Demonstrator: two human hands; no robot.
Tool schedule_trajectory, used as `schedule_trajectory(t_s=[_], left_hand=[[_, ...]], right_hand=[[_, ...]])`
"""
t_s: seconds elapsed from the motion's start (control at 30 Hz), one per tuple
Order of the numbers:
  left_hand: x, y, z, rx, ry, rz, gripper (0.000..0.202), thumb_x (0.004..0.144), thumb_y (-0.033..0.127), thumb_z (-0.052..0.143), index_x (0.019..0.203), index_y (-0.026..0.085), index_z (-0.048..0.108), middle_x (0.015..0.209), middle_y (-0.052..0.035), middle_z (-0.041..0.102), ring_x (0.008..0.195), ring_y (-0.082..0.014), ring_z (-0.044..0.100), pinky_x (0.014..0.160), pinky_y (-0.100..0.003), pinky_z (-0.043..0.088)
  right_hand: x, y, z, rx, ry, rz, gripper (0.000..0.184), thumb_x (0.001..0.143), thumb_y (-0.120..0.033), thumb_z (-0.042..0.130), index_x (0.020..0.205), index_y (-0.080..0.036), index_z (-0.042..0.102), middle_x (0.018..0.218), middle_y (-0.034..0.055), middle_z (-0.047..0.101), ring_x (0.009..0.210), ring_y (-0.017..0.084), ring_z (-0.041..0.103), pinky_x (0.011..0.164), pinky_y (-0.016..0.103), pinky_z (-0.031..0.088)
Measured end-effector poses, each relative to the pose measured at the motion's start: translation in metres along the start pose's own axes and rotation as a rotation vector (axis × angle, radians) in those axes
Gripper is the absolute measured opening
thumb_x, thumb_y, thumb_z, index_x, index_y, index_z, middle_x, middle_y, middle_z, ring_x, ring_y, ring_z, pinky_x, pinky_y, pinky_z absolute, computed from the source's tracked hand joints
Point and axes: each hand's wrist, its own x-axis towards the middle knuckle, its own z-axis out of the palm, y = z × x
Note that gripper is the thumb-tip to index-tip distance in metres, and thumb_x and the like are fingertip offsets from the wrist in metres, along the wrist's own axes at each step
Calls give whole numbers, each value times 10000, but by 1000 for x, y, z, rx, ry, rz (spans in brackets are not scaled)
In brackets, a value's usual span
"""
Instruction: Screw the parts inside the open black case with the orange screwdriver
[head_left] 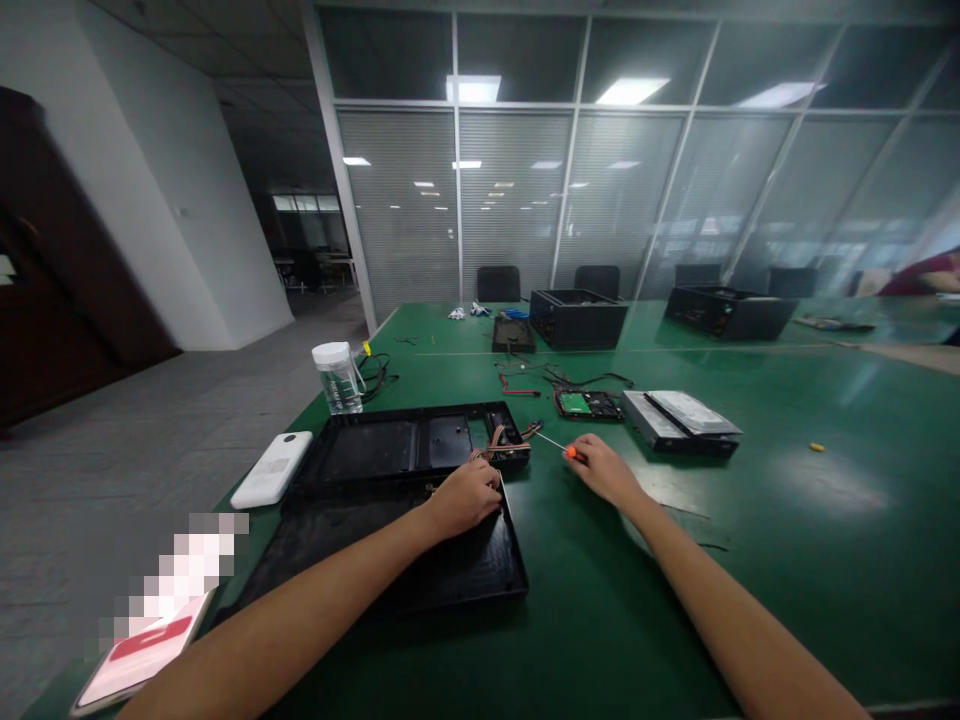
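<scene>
A black plastic case (375, 440) lies spread open on the table, its two halves side by side. My left hand (463, 498) rests over the nearer half with curled fingers, close to a bundle of multicoloured wires (496, 445). What those fingers grip, if anything, is hidden. To the right, my right hand (600, 468) is closed on a screwdriver (556, 443) with an orange handle. Its thin shaft points left toward the wire ends beside the case's corner.
Behind my right hand are a hard drive (589, 403) and a box-shaped drive (679, 425). A lidded bottle (337, 378), white power bank (271, 470) and phone (142, 660) line the left. Black computer cases (577, 320) stand farther back. A person's sleeve (919, 275) shows far right.
</scene>
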Motion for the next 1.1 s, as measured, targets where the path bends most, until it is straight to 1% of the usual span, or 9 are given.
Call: schedule_trajectory(t_s=[0.13, 0.27, 0.37, 0.43, 0.57, 0.73, 0.87, 0.97, 1.1], left_hand=[[-4, -10, 6, -117, 39, -13, 113, 831, 196, 551, 793, 174, 655, 930, -38, 554, 913, -158, 485, 1002, -408, 289], [-9, -17, -1, -184, 18, 39, 103, 813, 195, 579, 881, 180, 654, 996, -52, 554, 998, -186, 478, 1041, -448, 242], [-12, -21, -7, -251, 6, 57, 213, 789, 223, 618, 997, 177, 629, 1063, -69, 541, 1039, -193, 478, 1039, -434, 270], [-15, -24, -9, -288, 3, 50, 255, 771, 240, 640, 1017, 173, 621, 1090, -77, 534, 1044, -192, 486, 1023, -423, 305], [-16, -24, -9, -291, 10, 30, 241, 766, 261, 646, 990, 172, 632, 1091, -76, 537, 1046, -192, 492, 1034, -433, 297], [-15, -18, -5, -229, 13, 0, 193, 796, 229, 605, 975, 164, 636, 1076, -75, 540, 1035, -190, 491, 1002, -398, 344], [-13, -16, -3, -193, -5, 17, 156, 837, 215, 546, 946, 175, 650, 1083, -66, 537, 1026, -182, 487, 984, -375, 354], [-12, -17, -2, -170, -16, 25, 197, 871, 170, 470, 929, 174, 658, 1050, -60, 550, 1000, -178, 494, 977, -376, 351], [-11, -17, -1, -170, -11, 36, 234, 876, 123, 430, 910, 160, 659, 1010, -52, 564, 981, -175, 502, 1003, -380, 314]], right_hand=[[3, 0, 3, 2, -11, 3, 245, 841, -384, 435, 839, -224, 621, 978, 52, 559, 760, 154, 565, 674, 264, 425], [3, 0, 4, 24, -28, -8, 241, 840, -380, 434, 826, -218, 612, 967, 49, 559, 775, 156, 565, 696, 266, 428], [4, 0, 3, 42, -30, -12, 236, 837, -373, 435, 818, -216, 611, 964, 51, 562, 785, 158, 564, 709, 264, 430], [4, -1, 3, 54, -30, -12, 234, 836, -370, 435, 814, -217, 612, 965, 54, 565, 788, 160, 563, 716, 266, 431], [3, -2, 2, 80, -37, -10, 235, 831, -375, 442, 818, -221, 619, 971, 59, 569, 794, 167, 558, 734, 281, 433], [3, -3, 1, 92, -59, -25, 235, 828, -371, 448, 795, -215, 620, 958, 56, 574, 798, 166, 556, 746, 282, 430], [3, -3, 1, 90, -59, -30, 240, 831, -373, 446, 776, -213, 615, 937, 56, 582, 797, 166, 561, 740, 277, 425], [3, -3, 2, 92, -70, -31, 238, 830, -372, 450, 786, -211, 619, 931, 55, 583, 796, 166, 563, 740, 278, 423], [2, -4, 3, 107, -93, -46, 250, 835, -379, 446, 807, -207, 625, 919, 54, 584, 798, 166, 560, 744, 280, 421]])
